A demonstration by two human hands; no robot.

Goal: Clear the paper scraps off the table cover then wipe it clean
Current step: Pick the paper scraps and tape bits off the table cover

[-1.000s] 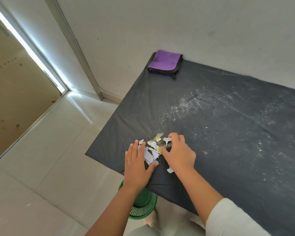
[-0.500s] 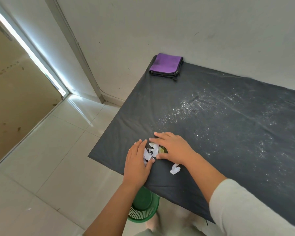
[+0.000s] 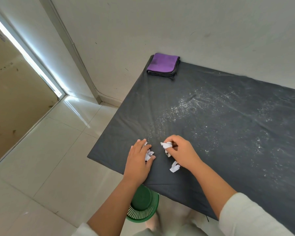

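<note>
A dark grey table cover (image 3: 211,133) lies over the table, dusted with white specks across its middle. My left hand (image 3: 138,160) rests flat near the front left corner, its fingers and thumb lying on several white paper scraps (image 3: 148,153). My right hand (image 3: 180,150) is curled just to the right and pinches a bunch of white scraps (image 3: 165,145). One loose scrap (image 3: 174,166) lies on the cover beside my right wrist. A folded purple cloth (image 3: 163,64) sits at the far left corner by the wall.
A green slatted waste basket (image 3: 142,206) stands on the tiled floor under the table's front edge, below my left forearm. A white wall runs behind the table. A doorway opens at the left.
My hands have drawn apart, splitting the heap of scraps. My right hand has closed on a bunch of scraps while my left stays flat on the others.
</note>
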